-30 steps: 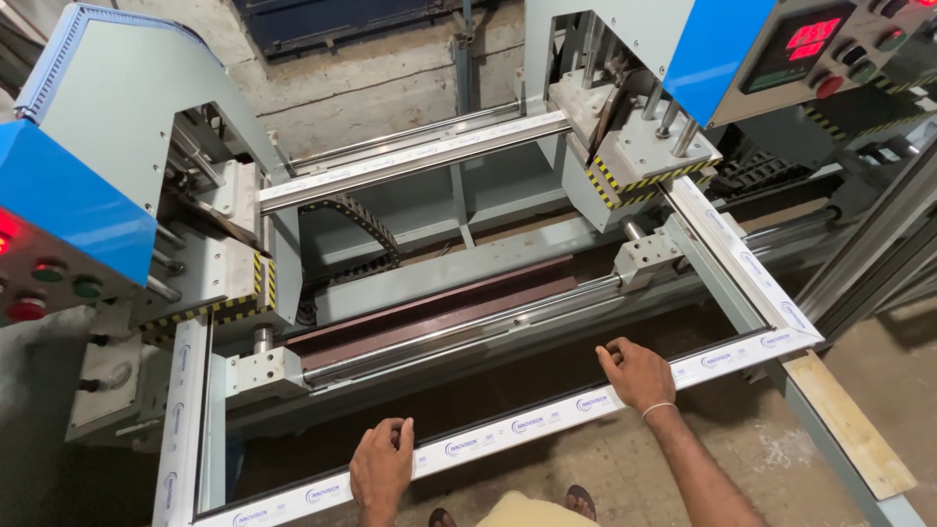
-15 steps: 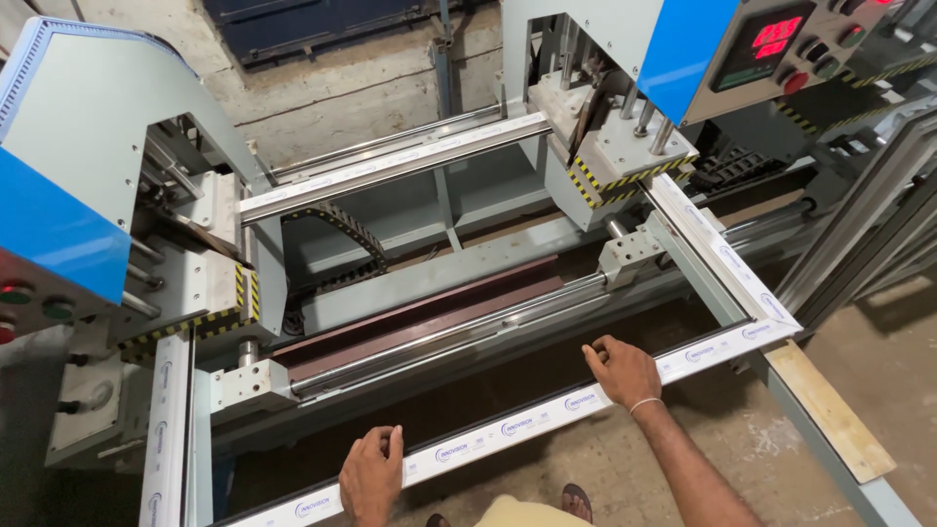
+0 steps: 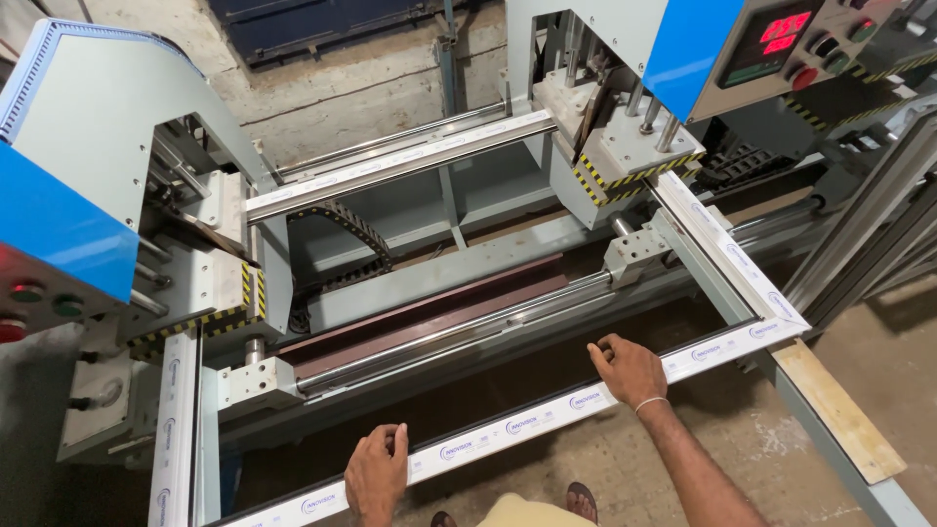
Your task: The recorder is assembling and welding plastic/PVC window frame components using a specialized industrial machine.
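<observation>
Over dusty concrete, left hand and right hand grip the white frame bar, palms down.

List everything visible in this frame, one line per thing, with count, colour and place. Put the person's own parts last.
white frame: one, white with small blue marks, rectangular, lying across the machine; near bar under both hands.
machine heads: two, pale grey with blue panels, far left and far right corners of the frame.
hazard-striped clamp plates: two, yellow and black, one at each head.
red display: one, on the right control panel.
cable chain: one, black, curved, centre left.
steel rails: silver, beside a dark brown bar, across the middle.
wooden plank: one, tan, lower right.
floor: grey concrete.
left hand: on the near bar, fingers curled over it.
right hand: on the near bar, thin band at the wrist.
</observation>
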